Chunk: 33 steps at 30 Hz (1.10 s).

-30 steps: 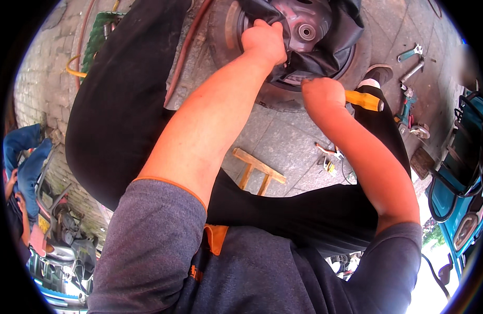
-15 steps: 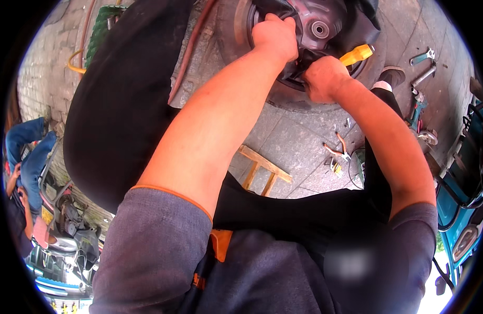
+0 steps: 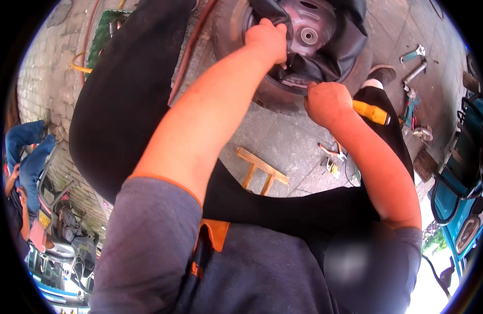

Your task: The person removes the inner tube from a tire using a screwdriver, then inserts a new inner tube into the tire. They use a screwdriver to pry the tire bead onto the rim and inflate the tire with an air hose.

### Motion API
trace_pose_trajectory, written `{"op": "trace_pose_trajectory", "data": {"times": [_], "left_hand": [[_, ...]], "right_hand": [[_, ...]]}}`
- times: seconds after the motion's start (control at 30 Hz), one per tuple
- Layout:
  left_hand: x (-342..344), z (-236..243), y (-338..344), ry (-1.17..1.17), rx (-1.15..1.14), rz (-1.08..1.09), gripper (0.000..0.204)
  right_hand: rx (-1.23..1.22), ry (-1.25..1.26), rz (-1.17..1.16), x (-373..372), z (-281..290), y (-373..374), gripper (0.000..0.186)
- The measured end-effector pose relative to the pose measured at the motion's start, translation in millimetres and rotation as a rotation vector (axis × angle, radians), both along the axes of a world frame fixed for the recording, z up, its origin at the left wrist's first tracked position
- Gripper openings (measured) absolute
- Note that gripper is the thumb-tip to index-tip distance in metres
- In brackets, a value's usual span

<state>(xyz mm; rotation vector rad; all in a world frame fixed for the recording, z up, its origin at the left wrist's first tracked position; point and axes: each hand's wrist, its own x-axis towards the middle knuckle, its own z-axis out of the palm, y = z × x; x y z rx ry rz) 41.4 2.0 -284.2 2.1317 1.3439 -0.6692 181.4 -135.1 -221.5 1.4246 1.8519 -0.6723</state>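
My left hand [image 3: 265, 42] is closed on a loose black rubber sheet or tube [image 3: 346, 39] lying inside the wheel at the top middle. The wheel has a worn tyre [image 3: 235, 36] and a dark metal hub [image 3: 309, 18] with a round bearing [image 3: 308, 35] at its centre. My right hand [image 3: 328, 102] grips a yellow-handled tool [image 3: 372, 112] at the near right edge of the rim; the handle sticks out to the right, and its working end is hidden by my hand and the wheel.
A wrench [image 3: 412, 54], metal bar [image 3: 414, 73], power tool [image 3: 409, 110], pliers [image 3: 336, 153] and small wooden frame [image 3: 262, 166] lie on the paving. A red hose [image 3: 194, 36] and green tray [image 3: 105, 39] are left; another person [image 3: 29, 167] sits far left; teal machinery [image 3: 459, 178] stands right.
Half a second ago the yellow handle pointed up over the rim; my right hand has since turned and lowered it outward to the right. My left hand stays on the black rubber.
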Motion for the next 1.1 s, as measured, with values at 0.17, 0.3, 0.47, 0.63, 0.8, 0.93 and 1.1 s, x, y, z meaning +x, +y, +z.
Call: {"op": "trace_pose_trajectory", "data": {"times": [0.17,0.3,0.47,0.63,0.8,0.93,1.1], "left_hand": [[-12.2,28.5,0.4,0.035,-0.090,-0.058,0.088],[1.0,70.0,-6.9,0.042,-0.063,-0.194,0.068],[-28.2,87.5,-5.7,0.066,-0.015,-0.269,0.059],[-31.6,94.9,-31.6,0.158,-0.221,-0.536,0.066],[-45.9,64.4,-106.9,-0.225,-0.046,-0.521,0.096],[-53.8,34.8,-148.3,-0.268,0.401,-0.638,0.095],[-36.1,20.0,-132.1,-0.213,0.372,-0.713,0.068]], "right_hand": [[-0.250,0.100,-0.057,-30.9,43.9,-27.9,0.038],[-0.342,0.183,-0.098,-49.9,19.5,-88.2,0.043],[-0.412,0.198,0.022,-73.3,27.4,-97.5,0.037],[0.023,0.183,-0.247,-22.5,12.4,-29.0,0.036],[0.526,0.330,-0.465,10.1,-1.2,5.6,0.062],[0.467,0.438,-0.520,11.3,-36.3,2.7,0.067],[0.315,0.348,-0.401,12.6,-37.8,-8.1,0.071]]}}
